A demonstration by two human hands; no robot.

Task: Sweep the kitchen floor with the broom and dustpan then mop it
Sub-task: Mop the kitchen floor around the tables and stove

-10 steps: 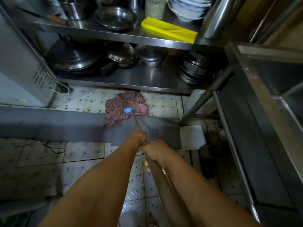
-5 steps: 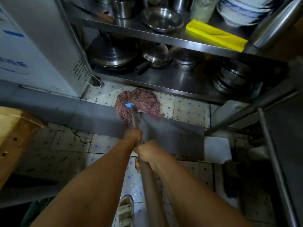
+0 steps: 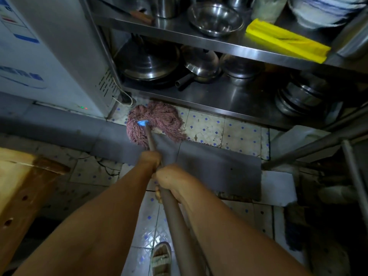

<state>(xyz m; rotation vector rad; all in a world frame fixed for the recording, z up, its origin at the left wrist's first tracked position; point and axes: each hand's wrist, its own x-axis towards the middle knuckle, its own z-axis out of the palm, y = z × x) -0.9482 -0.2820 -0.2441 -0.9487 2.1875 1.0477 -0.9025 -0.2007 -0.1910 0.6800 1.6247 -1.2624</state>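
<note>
A pink string mop head (image 3: pixel 159 121) with a blue clamp (image 3: pixel 143 122) lies on the white blue-dotted floor tiles (image 3: pixel 223 130), partly over a grey floor strip (image 3: pixel 215 164), just in front of the steel rack's bottom shelf. Its brown handle (image 3: pixel 175 220) runs back toward me. My left hand (image 3: pixel 149 158) grips the handle further down toward the mop head. My right hand (image 3: pixel 171 181) grips it just behind, closer to me. No broom or dustpan is visible.
A steel rack (image 3: pixel 219 96) holds pots, bowls and a yellow item (image 3: pixel 286 40). A white appliance (image 3: pixel 51 56) with a cable stands at left, a wooden block (image 3: pixel 22 188) lower left, steel table legs (image 3: pixel 318 148) at right. My sandalled foot (image 3: pixel 161 257) is below.
The mop head has slid left along the tiles toward the white appliance and nearer the rack's bottom shelf. My view has turned left. Both hands keep their grip.
</note>
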